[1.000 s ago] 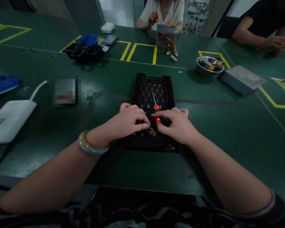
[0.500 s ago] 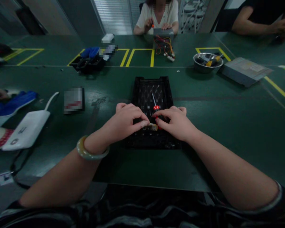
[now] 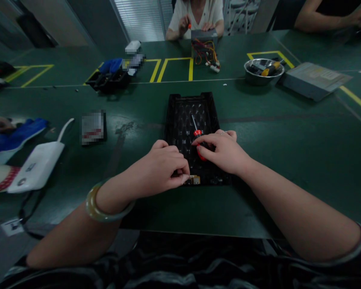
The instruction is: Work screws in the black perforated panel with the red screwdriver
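Note:
In front of me a black plastic tray (image 3: 185, 102) with a diamond-patterned floor lies on the table. My left hand (image 3: 164, 167) pinches a small circuit board (image 3: 195, 180) with light-coloured ports, over the tray's near edge. My right hand (image 3: 221, 149) reaches over the tray's right side, thumb and fingers round the handle of a red and black screwdriver (image 3: 197, 133). The screwdriver's metal shaft points away from me across the tray floor. Part of the handle is hidden by my right fingers.
At the far right stand a steel bowl (image 3: 260, 81) of tools and a grey metal case (image 3: 317, 80). A white power bank (image 3: 39, 166) lies left, near a blue glove (image 3: 21, 134). Across the table, a person works at a metal box with coloured wires (image 3: 204, 46); others sit nearby.
My left hand has moved toward me with the small circuit board, from mid-tray to the near edge. The right hand stays at the screwdriver, nearly still. The view has shifted slightly.

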`<move>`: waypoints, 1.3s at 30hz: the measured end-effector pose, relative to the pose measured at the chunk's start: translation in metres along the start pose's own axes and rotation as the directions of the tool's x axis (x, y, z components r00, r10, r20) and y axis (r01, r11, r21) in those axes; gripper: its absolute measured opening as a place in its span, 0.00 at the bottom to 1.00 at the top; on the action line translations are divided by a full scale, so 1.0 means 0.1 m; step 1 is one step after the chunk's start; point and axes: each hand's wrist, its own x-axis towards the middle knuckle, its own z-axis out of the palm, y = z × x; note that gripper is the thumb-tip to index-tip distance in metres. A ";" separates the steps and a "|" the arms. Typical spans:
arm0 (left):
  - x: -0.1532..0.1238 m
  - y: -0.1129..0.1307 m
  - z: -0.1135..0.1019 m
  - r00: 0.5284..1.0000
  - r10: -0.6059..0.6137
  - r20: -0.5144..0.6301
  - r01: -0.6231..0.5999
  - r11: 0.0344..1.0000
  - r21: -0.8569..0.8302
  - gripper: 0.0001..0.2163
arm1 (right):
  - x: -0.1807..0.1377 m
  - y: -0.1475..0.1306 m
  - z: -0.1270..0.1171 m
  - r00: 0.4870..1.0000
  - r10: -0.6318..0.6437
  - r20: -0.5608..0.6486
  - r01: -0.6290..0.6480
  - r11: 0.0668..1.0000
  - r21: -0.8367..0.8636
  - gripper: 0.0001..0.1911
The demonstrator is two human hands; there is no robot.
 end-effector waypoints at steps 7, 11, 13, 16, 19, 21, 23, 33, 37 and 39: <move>0.01 0.00 0.01 0.999 0.040 -0.007 -0.040 0.999 0.028 0.06 | 0.00 0.00 0.01 1.000 -0.002 -0.007 0.002 1.000 -0.003 0.11; 0.01 -0.03 0.01 0.997 0.076 -0.008 -0.076 0.997 0.017 0.05 | -0.01 0.01 0.01 1.000 -0.011 -0.006 0.011 1.000 -0.015 0.11; 0.01 -0.04 -0.01 0.996 0.088 -0.030 -0.088 0.996 0.009 0.04 | -0.01 0.01 0.01 1.000 -0.013 -0.009 0.013 1.000 -0.023 0.11; 0.02 -0.06 -0.01 0.994 0.085 -0.064 -0.086 0.996 -0.003 0.04 | 0.00 0.01 0.01 1.000 -0.009 -0.009 0.009 1.000 -0.026 0.11; 0.04 -0.05 0.01 0.996 0.087 -0.036 -0.088 0.996 -0.026 0.03 | 0.00 0.00 0.01 1.000 -0.005 -0.008 0.005 1.000 -0.028 0.11; 0.05 -0.06 0.01 0.995 0.099 -0.006 -0.099 0.994 -0.049 0.03 | -0.01 -0.01 0.01 1.000 -0.009 -0.007 0.009 0.999 -0.039 0.11; 0.06 -0.08 0.00 0.993 0.116 0.016 -0.115 0.990 -0.081 0.05 | -0.01 0.00 0.01 1.000 -0.017 -0.011 0.016 0.998 -0.064 0.10; 0.18 -0.49 0.09 0.808 -0.324 -0.492 0.126 0.911 -0.392 0.16 | -0.12 -0.19 -0.13 0.956 -0.267 -0.125 0.233 0.943 -0.238 0.06; 0.24 -0.58 0.21 0.747 -0.433 -0.504 0.128 0.838 -0.530 0.16 | -0.24 -0.38 -0.10 0.943 -0.317 0.102 0.332 0.919 -0.213 0.02; 0.26 -0.61 0.25 0.752 -0.446 -0.486 0.101 0.805 -0.584 0.16 | -0.28 -0.43 -0.06 0.931 -0.311 0.193 0.349 0.912 -0.214 0.02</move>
